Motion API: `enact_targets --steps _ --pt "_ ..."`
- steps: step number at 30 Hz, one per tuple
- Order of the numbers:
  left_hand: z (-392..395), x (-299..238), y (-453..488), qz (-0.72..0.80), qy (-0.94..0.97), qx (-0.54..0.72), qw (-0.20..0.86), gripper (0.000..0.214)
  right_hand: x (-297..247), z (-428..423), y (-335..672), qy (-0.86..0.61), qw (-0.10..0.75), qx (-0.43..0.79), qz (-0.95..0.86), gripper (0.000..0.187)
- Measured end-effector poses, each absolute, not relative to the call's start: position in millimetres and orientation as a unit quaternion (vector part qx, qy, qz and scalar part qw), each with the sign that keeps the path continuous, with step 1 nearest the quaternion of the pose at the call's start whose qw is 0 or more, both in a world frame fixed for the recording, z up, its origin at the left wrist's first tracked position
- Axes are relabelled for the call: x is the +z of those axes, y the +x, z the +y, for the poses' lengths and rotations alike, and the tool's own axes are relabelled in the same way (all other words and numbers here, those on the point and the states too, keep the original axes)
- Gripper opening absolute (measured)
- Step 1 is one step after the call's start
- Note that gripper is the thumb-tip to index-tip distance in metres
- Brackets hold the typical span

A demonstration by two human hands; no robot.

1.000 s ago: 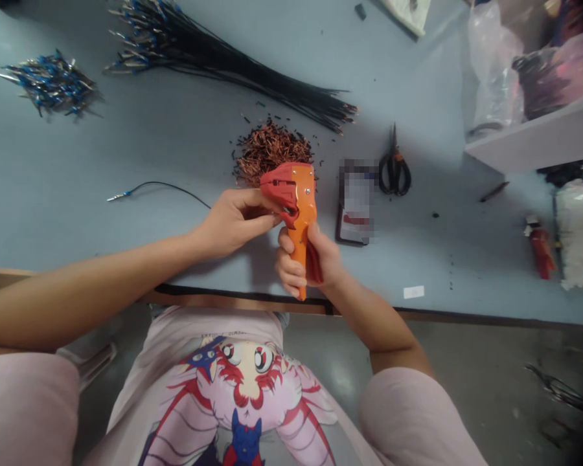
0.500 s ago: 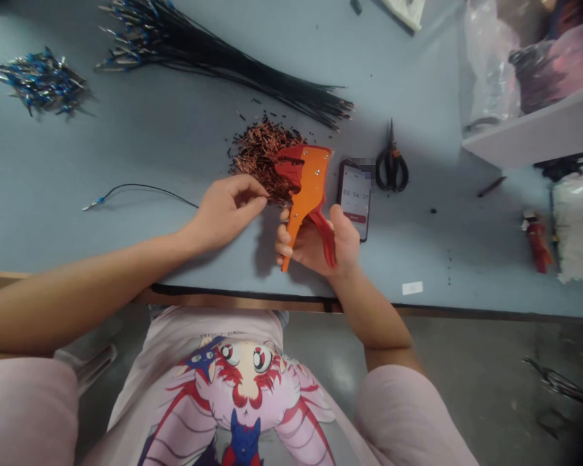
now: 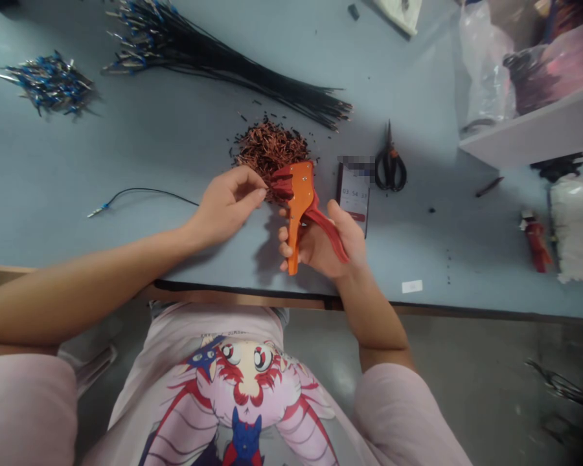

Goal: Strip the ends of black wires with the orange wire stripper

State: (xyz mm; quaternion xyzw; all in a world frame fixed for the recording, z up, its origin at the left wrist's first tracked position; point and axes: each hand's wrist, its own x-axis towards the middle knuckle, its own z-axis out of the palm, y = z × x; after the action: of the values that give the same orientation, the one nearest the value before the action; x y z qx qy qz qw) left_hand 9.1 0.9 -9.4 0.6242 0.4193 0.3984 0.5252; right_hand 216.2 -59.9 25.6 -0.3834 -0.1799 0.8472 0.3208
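My right hand (image 3: pixel 328 243) is wrapped round the handles of an orange and red wire stripper (image 3: pixel 301 191), its red jaws pointing left. Between the thumb and fingers of my left hand (image 3: pixel 230 204), a thin black wire (image 3: pixel 148 189) is pinched; it trails out to the left along the table and carries a blue and silver terminal at its far end. The pinched end sits right at the stripper's jaws, and whether it lies inside them is hidden. Just beyond the jaws is a heap of copper and black wire scraps (image 3: pixel 272 145).
A bundle of black wires (image 3: pixel 243 61) with blue terminals lies at the back, and a pile of loose terminals (image 3: pixel 51 84) at far left. Right of my hand are a phone (image 3: pixel 354 194) and black scissors (image 3: pixel 390 165). A red-handled tool (image 3: pixel 535 243) lies farther right.
The wire stripper has moved left and slightly toward me, bringing its jaws up to my left fingertips. Its red handle has swung farther from the orange one. My left hand has hardly moved.
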Motion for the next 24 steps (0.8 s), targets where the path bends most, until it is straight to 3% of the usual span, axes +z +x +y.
enact_targets --steps 9,16,24 --pt "-0.8 -5.0 8.1 0.408 0.627 0.432 0.504 0.013 20.1 -60.9 214.4 -0.413 0.421 0.742 -0.317 0.048" --pt "-1.1 -6.8 9.2 0.419 0.620 0.449 0.488 0.014 20.2 -62.1 215.2 -0.514 0.352 0.716 -0.316 0.050" --pt "-2.5 -5.0 8.1 0.438 0.658 0.437 0.429 0.011 18.9 -65.5 215.3 -0.464 0.377 0.718 -0.358 0.050"
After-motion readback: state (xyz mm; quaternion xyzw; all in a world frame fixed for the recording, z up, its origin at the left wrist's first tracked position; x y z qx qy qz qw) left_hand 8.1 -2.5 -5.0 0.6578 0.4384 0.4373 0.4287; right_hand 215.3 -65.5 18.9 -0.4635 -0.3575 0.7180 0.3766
